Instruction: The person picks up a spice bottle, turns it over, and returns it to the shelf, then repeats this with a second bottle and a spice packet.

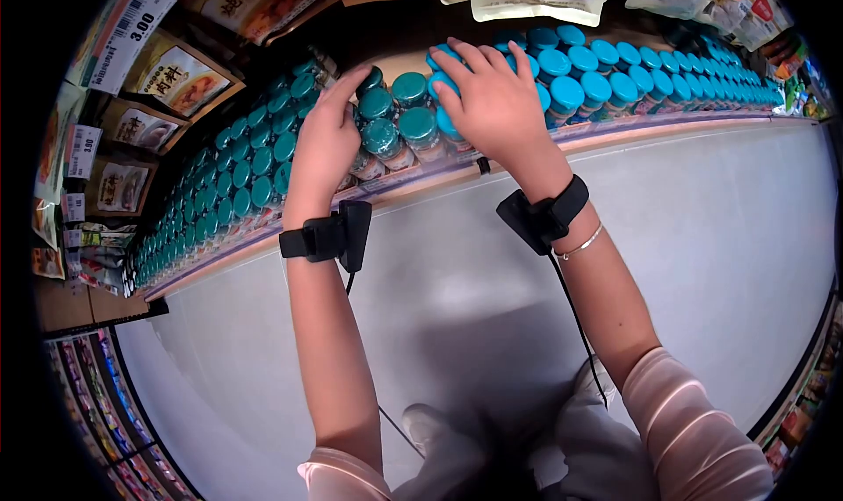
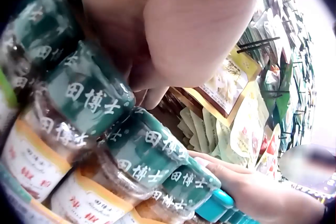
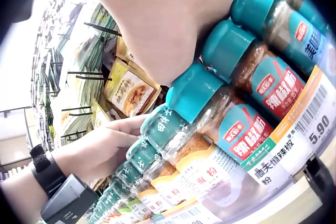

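In the head view my left hand [image 1: 327, 145] lies over the dark green-capped spice jars [image 1: 418, 124], its fingers stretched toward the back of the shelf. My right hand [image 1: 500, 106] spreads its fingers over the bright blue-capped spice jars [image 1: 594, 89], right where the two colours meet. Up close in the left wrist view, the green caps [image 2: 94, 95] bear white characters, and the left fingertips are partly hidden behind the palm. Blue-capped jars of red powder [image 3: 249, 69] stand beside the right hand in the right wrist view, which hides its fingers.
Price labels [image 3: 315, 129] run along the shelf's front edge. Hanging seasoning packets [image 1: 180, 75] crowd the left and back, with a price tag [image 1: 132, 36] among them. A pale floor [image 1: 474, 281] lies below the shelf. Cables run from both wrist cameras.
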### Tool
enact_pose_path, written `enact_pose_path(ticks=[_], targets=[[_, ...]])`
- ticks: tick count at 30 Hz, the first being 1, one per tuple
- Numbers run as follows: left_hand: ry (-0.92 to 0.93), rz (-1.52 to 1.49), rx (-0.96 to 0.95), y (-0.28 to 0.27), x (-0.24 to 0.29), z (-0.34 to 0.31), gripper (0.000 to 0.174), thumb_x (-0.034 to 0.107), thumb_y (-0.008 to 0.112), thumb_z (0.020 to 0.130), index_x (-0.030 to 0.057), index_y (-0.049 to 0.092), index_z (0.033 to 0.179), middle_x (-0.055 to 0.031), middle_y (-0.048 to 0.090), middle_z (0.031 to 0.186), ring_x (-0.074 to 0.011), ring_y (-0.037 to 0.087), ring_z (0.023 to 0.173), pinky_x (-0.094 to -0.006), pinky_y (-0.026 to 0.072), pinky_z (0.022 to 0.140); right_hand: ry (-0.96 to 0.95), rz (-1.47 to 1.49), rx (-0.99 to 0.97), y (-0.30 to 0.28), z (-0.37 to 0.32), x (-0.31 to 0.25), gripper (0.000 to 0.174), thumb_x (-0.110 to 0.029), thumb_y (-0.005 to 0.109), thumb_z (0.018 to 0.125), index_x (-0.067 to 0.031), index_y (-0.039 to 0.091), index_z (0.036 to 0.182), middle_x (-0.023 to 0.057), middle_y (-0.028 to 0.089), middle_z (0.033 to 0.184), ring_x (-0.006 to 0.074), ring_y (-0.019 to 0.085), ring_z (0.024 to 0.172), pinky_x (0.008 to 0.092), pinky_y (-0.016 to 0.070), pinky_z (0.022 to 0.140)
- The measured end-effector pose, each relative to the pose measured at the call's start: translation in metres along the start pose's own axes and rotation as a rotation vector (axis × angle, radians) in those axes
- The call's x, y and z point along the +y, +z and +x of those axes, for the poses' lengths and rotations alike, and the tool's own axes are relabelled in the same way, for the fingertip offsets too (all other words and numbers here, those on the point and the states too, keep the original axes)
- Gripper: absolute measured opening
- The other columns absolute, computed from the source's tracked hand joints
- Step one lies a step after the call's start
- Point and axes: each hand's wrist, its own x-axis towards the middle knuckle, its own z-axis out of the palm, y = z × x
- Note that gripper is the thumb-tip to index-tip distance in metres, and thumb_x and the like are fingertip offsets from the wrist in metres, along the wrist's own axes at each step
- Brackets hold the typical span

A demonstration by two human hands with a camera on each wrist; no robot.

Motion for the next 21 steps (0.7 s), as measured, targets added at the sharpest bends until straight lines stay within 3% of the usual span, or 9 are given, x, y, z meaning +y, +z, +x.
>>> enact_pose_path(ticks=[2, 5, 8, 10, 12, 15, 21], targets=[[-0.069, -0.113, -0.028, -0.001, 0.008, 0.008, 0.04, -0.002, 0.043, 0.095, 0.0095, 0.057, 0.131, -0.0142, 0.058, 0.132, -0.0287, 0.054, 0.122, -0.0302, 0.041, 0.101, -0.01, -0.012, 0.008, 0.001, 0.0, 0.0, 0.036, -0.033, 0.055, 0.091, -0.0137, 0.065, 0.121, 0.0082, 0.062, 0.125, 0.0267, 0.056, 0.113, 0.0518, 0.0301, 0.109], [-0.005, -0.17, -0.046, 0.005, 0.01, 0.015, 0.036, 0.0, 0.046, 0.095, 0.0092, 0.059, 0.128, -0.0133, 0.058, 0.129, -0.0291, 0.058, 0.112, -0.0307, 0.0435, 0.097, 0.014, -0.028, -0.088, -0.004, 0.0, -0.001, 0.04, -0.036, 0.05, 0.096, -0.0164, 0.06, 0.128, 0.0065, 0.058, 0.131, 0.0252, 0.053, 0.119, 0.0506, 0.0272, 0.111], [0.012, 0.015, 0.012, 0.011, 0.012, 0.02, 0.031, 0.008, 0.053, 0.095, 0.0093, 0.062, 0.125, -0.0133, 0.055, 0.128, -0.0296, 0.06, 0.105, -0.0328, 0.0471, 0.092, 0.009, 0.016, -0.022, 0.001, -0.001, 0.003, 0.037, -0.034, 0.053, 0.092, -0.0145, 0.065, 0.121, 0.0077, 0.062, 0.125, 0.0264, 0.056, 0.114, 0.0522, 0.0286, 0.11], [-0.085, 0.189, 0.019, 0.011, 0.01, 0.033, 0.032, 0.018, 0.061, 0.092, 0.007, 0.063, 0.122, -0.0142, 0.052, 0.129, -0.0298, 0.06, 0.102, -0.0351, 0.0493, 0.088, 0.012, -0.006, -0.071, -0.002, -0.001, 0.004, 0.039, -0.036, 0.05, 0.095, -0.016, 0.061, 0.126, 0.0069, 0.059, 0.13, 0.0254, 0.054, 0.118, 0.0515, 0.027, 0.111], [-0.148, 0.268, 0.06, 0.01, -0.003, 0.044, 0.042, 0.027, 0.071, 0.085, 0.0032, 0.064, 0.119, -0.0181, 0.062, 0.117, -0.032, 0.064, 0.101, -0.0359, 0.0506, 0.087, 0.015, -0.018, -0.099, -0.002, -0.002, 0.004, 0.04, -0.037, 0.048, 0.096, -0.0169, 0.059, 0.129, 0.0063, 0.058, 0.132, 0.0248, 0.053, 0.12, 0.0511, 0.026, 0.112], [-0.254, 0.235, 0.024, 0.0, -0.007, 0.049, 0.042, 0.026, 0.073, 0.083, 0.0027, 0.064, 0.117, -0.0184, 0.07, 0.101, -0.0298, 0.068, 0.095, -0.0356, 0.0523, 0.084, 0.027, -0.026, -0.104, -0.002, -0.002, 0.004, 0.04, -0.038, 0.048, 0.096, -0.0173, 0.059, 0.129, 0.0058, 0.057, 0.133, 0.0245, 0.053, 0.121, 0.0511, 0.0256, 0.112], [-0.225, 0.1, -0.034, -0.002, -0.002, 0.042, 0.04, 0.021, 0.074, 0.082, 0.0029, 0.064, 0.116, -0.0153, 0.07, 0.103, -0.0248, 0.068, 0.094, -0.0342, 0.0521, 0.084, -0.003, 0.027, 0.035, 0.004, -0.002, 0.004, 0.037, -0.032, 0.056, 0.09, -0.0118, 0.066, 0.119, 0.0092, 0.063, 0.123, 0.0267, 0.058, 0.109, 0.0531, 0.0303, 0.109]])
